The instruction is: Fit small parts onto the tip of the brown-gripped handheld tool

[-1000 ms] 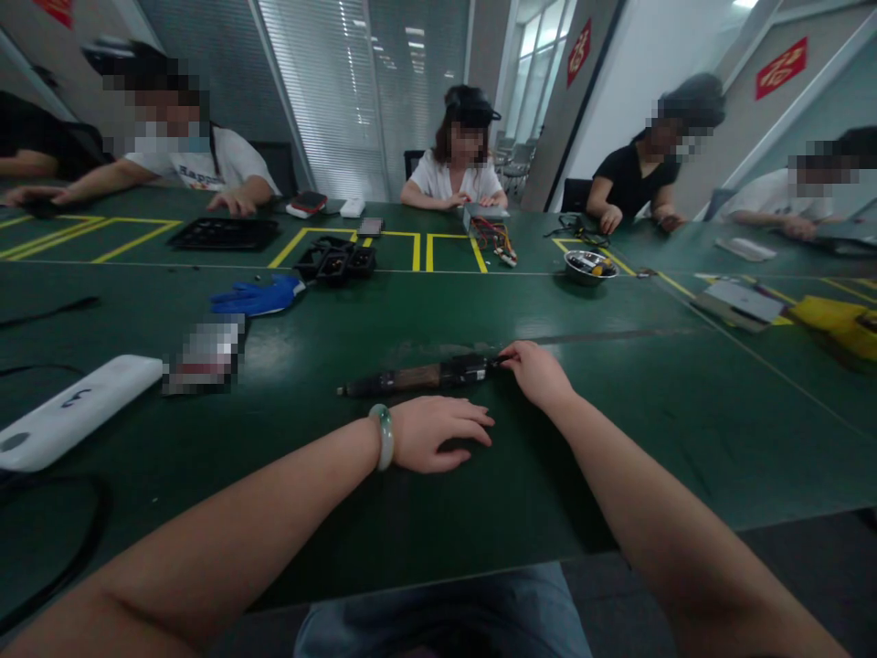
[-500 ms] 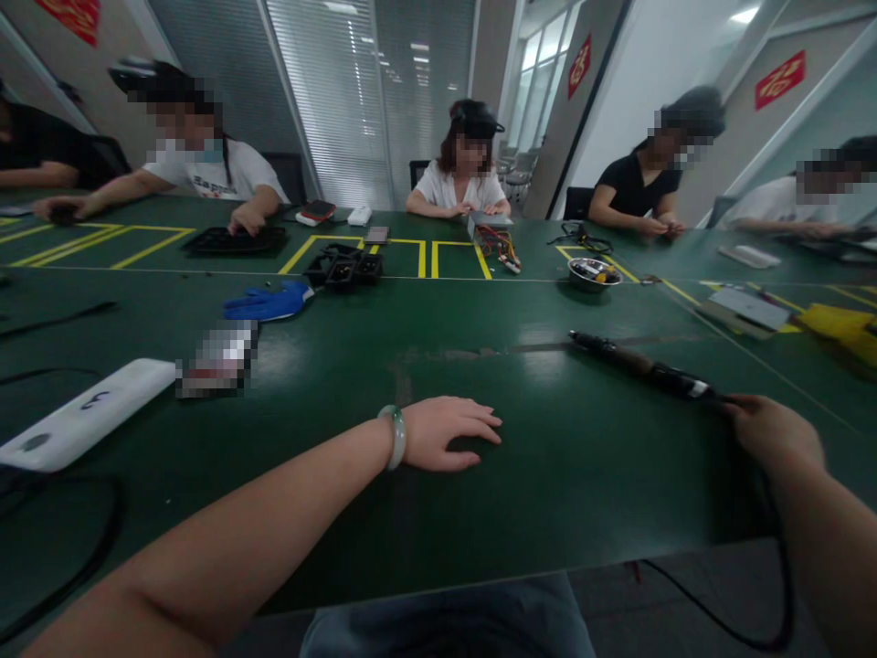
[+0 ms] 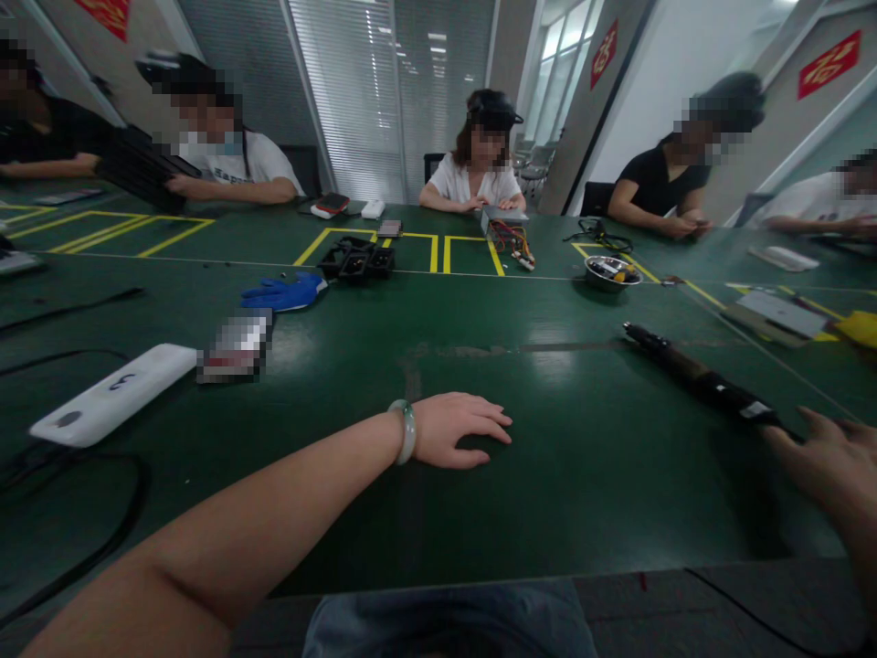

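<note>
My left hand (image 3: 459,429) lies flat on the green table (image 3: 548,457), palm down, fingers stretched out, a pale bangle on the wrist. It holds nothing. At the far right my right hand (image 3: 832,457) hovers low over the table with its fingers apart. It is right behind the rear end of a long black electric screwdriver (image 3: 699,379). I cannot tell whether the fingertips touch it. The screwdriver lies on the table, its tip pointing away to the left.
A white oblong device (image 3: 110,395) and a black cable (image 3: 82,539) lie at the left. Farther back are a blue glove (image 3: 284,292), black parts (image 3: 356,259), a metal bowl (image 3: 608,270) and a wired metal box (image 3: 507,224). Several people sit round the table.
My right hand carried the screwdriver from the table's middle to the far right, laid it down and opened. My left hand stayed flat in place.
</note>
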`<state>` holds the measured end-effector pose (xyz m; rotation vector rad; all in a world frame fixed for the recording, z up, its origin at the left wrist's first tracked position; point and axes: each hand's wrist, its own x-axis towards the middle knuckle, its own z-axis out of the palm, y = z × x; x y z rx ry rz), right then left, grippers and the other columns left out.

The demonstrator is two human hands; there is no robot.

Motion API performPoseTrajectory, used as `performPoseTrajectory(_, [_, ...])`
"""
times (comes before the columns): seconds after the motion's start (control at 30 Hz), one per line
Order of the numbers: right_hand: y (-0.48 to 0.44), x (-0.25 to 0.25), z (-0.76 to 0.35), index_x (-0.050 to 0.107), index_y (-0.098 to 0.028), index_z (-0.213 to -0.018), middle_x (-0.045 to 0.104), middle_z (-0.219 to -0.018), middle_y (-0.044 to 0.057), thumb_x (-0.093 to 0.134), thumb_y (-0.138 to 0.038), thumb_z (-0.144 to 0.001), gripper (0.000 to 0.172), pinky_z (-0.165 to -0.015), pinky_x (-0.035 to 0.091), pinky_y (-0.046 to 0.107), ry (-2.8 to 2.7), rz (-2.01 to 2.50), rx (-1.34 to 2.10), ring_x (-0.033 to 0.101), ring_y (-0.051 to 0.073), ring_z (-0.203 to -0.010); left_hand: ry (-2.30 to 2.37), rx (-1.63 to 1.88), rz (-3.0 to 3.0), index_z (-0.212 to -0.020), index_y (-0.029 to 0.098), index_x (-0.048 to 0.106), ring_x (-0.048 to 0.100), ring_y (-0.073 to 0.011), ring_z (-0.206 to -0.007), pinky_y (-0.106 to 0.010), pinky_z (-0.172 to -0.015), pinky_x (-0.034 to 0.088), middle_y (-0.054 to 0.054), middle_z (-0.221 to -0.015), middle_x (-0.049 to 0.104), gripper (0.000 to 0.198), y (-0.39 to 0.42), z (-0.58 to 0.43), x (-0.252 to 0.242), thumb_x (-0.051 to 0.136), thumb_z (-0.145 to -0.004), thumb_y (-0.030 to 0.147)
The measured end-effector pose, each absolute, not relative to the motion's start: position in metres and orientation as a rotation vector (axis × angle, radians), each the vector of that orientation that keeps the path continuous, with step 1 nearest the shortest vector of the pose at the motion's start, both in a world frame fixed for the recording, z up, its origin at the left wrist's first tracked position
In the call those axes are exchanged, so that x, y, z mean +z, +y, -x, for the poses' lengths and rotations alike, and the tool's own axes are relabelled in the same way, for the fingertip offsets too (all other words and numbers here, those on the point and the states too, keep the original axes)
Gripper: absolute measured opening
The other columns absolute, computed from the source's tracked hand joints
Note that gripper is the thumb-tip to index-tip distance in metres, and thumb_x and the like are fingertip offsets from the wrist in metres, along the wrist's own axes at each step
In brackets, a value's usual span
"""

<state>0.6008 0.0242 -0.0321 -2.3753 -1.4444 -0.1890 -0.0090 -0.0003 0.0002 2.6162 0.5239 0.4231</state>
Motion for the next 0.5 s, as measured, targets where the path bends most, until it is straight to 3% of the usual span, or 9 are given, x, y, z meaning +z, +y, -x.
performPoseTrajectory(0.1, [0.053,-0.029,-0.557,0.043,-0.027,-0.142,0.034,-0.138,0.030,0.041,-0.073,-0.074,0.082,-0.094,0.019,0.060,-1.292,2.501,0.004,0.024,0.041,-0.136,0.531,0.418,-2.614,-0.128,0.030,0.054,0.045,-0.0224,-0.131,-0.044,-0.112,0.034,-0.003,-0.139,0.052,0.044,-0.001,0.009,0.001,0.060,-0.085,0.031])
performPoseTrajectory(0.2, [0.080,-0.030,-0.526,0.054,-0.032,-0.132,0.040,-0.133,0.031,0.032,-0.072,-0.081,0.069,-0.092,0.014,0.064,-1.084,2.498,-0.019,0.032,0.042,-0.131,0.534,0.413,-2.617,-0.128,0.030,0.054,0.045,-0.0228,-0.131,-0.044,-0.111,0.034,-0.003,-0.138,0.052,0.044,-0.001,0.009,0.002,0.061,-0.085,0.031])
performPoseTrajectory(0.33, [0.102,-0.027,-0.509,0.061,-0.028,-0.125,0.041,-0.128,0.033,0.037,-0.074,-0.079,0.069,-0.088,0.017,0.063,-1.047,2.475,-0.054,0.036,0.043,-0.128,0.539,0.412,-2.627,-0.128,0.030,0.054,0.046,-0.0228,-0.130,-0.042,-0.110,0.035,-0.003,-0.139,0.052,0.044,-0.001,0.008,0.001,0.061,-0.085,0.032])
performPoseTrajectory(0.5, [0.120,-0.019,-0.492,0.055,-0.028,-0.131,0.037,-0.136,0.029,0.041,-0.075,-0.078,0.073,-0.090,0.019,0.060,-1.142,2.524,0.057,0.033,0.045,-0.129,0.561,0.373,-2.636,-0.133,0.030,0.050,0.043,-0.0233,-0.131,-0.043,-0.111,0.033,-0.002,-0.142,0.048,0.048,0.002,0.005,-0.001,0.059,-0.086,0.037])
